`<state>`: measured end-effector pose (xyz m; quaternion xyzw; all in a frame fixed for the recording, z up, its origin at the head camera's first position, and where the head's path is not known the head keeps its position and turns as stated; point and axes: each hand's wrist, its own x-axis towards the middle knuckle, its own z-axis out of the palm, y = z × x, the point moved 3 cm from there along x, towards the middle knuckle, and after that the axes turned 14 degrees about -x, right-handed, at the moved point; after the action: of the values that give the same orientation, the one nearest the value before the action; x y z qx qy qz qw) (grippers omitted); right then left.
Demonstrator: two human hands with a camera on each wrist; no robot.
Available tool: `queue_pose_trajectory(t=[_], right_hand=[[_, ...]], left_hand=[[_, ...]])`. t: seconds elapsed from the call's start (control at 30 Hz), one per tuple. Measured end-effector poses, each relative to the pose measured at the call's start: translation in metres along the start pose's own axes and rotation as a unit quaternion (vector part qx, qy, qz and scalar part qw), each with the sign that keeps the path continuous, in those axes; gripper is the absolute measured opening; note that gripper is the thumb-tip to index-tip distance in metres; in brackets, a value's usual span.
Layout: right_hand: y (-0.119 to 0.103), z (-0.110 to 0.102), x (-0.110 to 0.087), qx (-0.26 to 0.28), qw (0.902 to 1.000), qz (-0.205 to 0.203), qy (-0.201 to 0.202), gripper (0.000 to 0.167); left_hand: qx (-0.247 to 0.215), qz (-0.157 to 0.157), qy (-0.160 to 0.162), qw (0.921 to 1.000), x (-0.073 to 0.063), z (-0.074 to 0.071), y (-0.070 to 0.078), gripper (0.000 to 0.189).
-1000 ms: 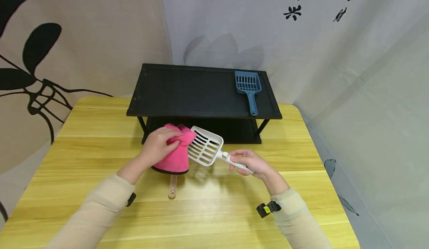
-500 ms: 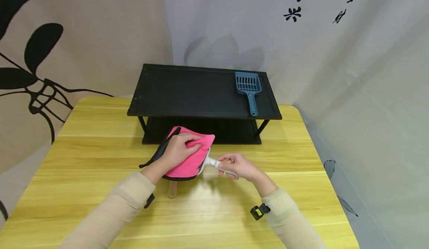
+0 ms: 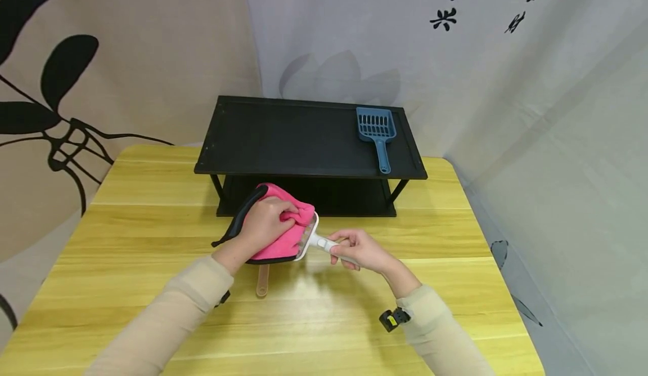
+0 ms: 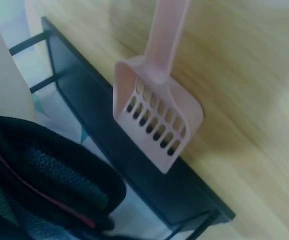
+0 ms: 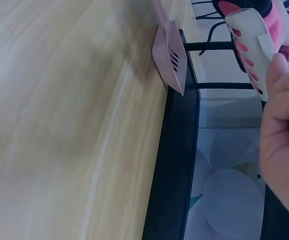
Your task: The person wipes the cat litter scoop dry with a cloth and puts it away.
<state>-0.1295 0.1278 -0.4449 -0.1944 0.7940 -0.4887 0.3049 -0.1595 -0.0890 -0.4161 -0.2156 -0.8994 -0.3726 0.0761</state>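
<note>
My left hand [image 3: 264, 227] bunches a pink cloth [image 3: 283, 246] with black edging over the slotted head of a white litter scoop [image 3: 306, 242]. Most of that head is hidden beneath the cloth. My right hand [image 3: 361, 250] grips the scoop's handle, thumb on top, holding it above the table. In the right wrist view, pink shows through slots of the white scoop [image 5: 249, 45]. Under the left hand lies a pale pink litter scoop [image 4: 177, 100], its head at the rack's lower shelf; in the head view only its handle [image 3: 262, 280] sticks out.
A two-tier black rack [image 3: 288, 139] stands at the back of the wooden table [image 3: 324, 331]. On its top shelf, toward the right, lies a blue litter scoop [image 3: 377, 131]. A printed curtain [image 3: 531, 100] hangs behind the table.
The left hand and cloth have moved right over the white scoop's head, then slightly back left, the cloth now more bunched. The right hand has brought the scoop a little left.
</note>
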Motion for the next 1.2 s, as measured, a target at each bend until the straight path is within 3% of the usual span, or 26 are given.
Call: queue_pose_trajectory(t=[0.2,0.37,0.5,0.6,0.67,0.73,0.87,0.93,0.97,1.07,1.2], right_hand=[[-0.003,-0.002,-0.004,0.008,1.0000,-0.005,0.003,0.031],[0.001,-0.005,-0.008,0.007,0.9999,-0.013,0.003,0.031],[0.006,-0.007,-0.011,0.010,0.9999,-0.014,0.002,0.032],[0.011,-0.011,-0.015,0.013,0.9998,-0.011,-0.004,0.033],[0.015,-0.013,-0.019,0.021,0.9997,-0.004,-0.012,0.034],[0.020,-0.016,-0.023,0.026,0.9995,0.004,-0.019,0.034],[0.027,-0.022,-0.029,0.016,0.9994,0.027,-0.012,0.041],[0.030,-0.024,-0.030,-0.001,0.9993,0.037,-0.001,0.044],[0.032,-0.024,-0.030,-0.008,0.9990,0.043,0.004,0.043],[0.035,-0.024,-0.028,-0.018,0.9982,0.051,0.024,0.038],[0.036,-0.023,-0.026,-0.013,0.9976,0.047,0.049,0.033]], left_hand=[[0.026,0.028,0.023,0.9990,0.001,-0.008,-0.005,0.013],[0.028,0.019,0.030,0.9990,-0.001,-0.014,-0.008,0.017],[0.022,0.043,0.038,0.9981,-0.001,-0.020,-0.008,0.018],[-0.003,0.058,0.065,0.9962,0.000,-0.029,-0.011,0.016],[-0.046,0.039,0.094,0.9938,-0.003,-0.038,-0.018,0.016],[-0.104,-0.005,0.120,0.9874,-0.007,-0.048,-0.028,0.016],[-0.225,-0.102,0.146,0.9578,-0.017,-0.063,-0.043,0.021],[-0.267,-0.135,0.143,0.9436,-0.019,-0.067,-0.046,0.025],[-0.276,-0.143,0.139,0.9401,-0.019,-0.069,-0.047,0.027],[-0.284,-0.154,0.128,0.9377,-0.020,-0.072,-0.047,0.030],[-0.268,-0.141,0.120,0.9454,-0.019,-0.072,-0.046,0.029]])
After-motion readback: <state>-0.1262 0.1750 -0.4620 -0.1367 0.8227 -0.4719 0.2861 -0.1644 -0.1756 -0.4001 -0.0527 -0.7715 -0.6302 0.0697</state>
